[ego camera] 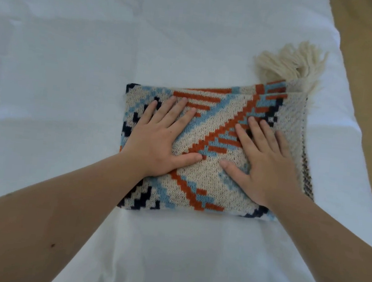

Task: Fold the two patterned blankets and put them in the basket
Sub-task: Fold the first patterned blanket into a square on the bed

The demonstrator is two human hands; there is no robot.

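White sheet (75, 47) open on far, left and near sides of folded blanket (203, 184); left hand (157, 142) and right hand (263, 163) flat on top, covering most of it; cream tassels (293, 62) jut at far right corner; bed edge close on right, tan floor (371, 92) beyond; wooden object, possibly furniture, at top right.

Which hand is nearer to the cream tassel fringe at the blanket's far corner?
Right. The right hand presses flat on the folded blanket toward the side where the fringe sticks out; the left hand presses on the opposite half, farther away.
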